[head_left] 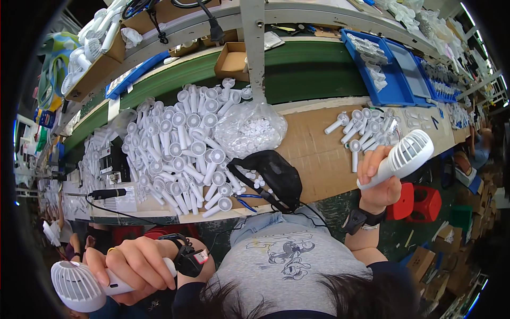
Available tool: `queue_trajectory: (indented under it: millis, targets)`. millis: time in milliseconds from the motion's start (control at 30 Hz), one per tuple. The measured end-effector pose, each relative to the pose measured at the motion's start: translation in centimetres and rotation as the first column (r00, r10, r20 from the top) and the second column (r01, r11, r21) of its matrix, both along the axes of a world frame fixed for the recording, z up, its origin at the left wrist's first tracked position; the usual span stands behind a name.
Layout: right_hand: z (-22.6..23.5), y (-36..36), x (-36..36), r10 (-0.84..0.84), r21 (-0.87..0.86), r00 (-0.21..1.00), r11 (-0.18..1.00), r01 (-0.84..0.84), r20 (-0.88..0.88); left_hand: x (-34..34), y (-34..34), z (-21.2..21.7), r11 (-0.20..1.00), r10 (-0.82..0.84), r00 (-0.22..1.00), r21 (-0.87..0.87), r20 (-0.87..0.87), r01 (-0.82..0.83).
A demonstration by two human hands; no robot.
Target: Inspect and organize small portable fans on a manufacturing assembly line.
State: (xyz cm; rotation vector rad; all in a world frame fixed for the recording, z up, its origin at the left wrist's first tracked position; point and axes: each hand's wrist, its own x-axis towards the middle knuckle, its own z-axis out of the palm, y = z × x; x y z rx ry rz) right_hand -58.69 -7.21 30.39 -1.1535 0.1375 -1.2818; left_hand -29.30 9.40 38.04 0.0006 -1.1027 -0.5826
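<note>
My left hand [135,266] is wrapped round the handle of a white handheld fan [79,285], held low at the left with its slotted round head pointing outward. In my right hand [378,183] is a second white handheld fan [409,154], raised at the right with its head up and away from me. A big heap of similar white fans [175,143] covers the left of the bench. A smaller group of fans [364,127] lies on the cardboard at the right.
A clear bag [249,127] of small white parts and a black mesh pouch [273,178] lie mid-bench, near blue-handled pliers [247,203]. An electric screwdriver [106,194] is at the left. A metal post [253,48], blue trays [388,74] and red stools [425,204] stand around.
</note>
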Motion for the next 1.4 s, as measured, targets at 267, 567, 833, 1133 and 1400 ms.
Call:
queue_trajectory:
  millis: [267, 567, 833, 1133, 1400]
  targets:
    - [-0.3, -0.2, 0.8, 0.007, 0.028, 1.000, 1.000, -0.007, -0.018, 2.2, -0.3, -1.6, 0.979, 0.142, 0.966, 0.178, -0.214, -0.104]
    - [-0.3, -0.6, 1.1, 0.011, 0.070, 0.996, 0.998, -0.005, -0.085, 1.8, 0.7, -1.6, 0.954, 0.206, 0.950, 0.168, 0.237, -0.249]
    - [-2.3, -0.7, 0.4, -0.001, 0.137, 0.999, 0.991, 0.008, -0.054, 3.2, -3.3, -7.6, 0.749, 0.113, 0.984, 0.663, -0.138, 0.007]
    - [-1.9, -1.1, 1.8, 0.005, 0.152, 1.000, 0.988, 0.000, -0.029, 2.3, -4.9, -8.9, 0.661, 0.148, 0.981, 0.750, -0.124, -0.004]
    - [-2.8, -0.9, 2.0, -0.051, 0.195, 0.997, 0.979, 0.061, -0.055, 3.6, -4.8, -11.3, 0.615, 0.203, 0.960, 0.788, -0.191, 0.027]
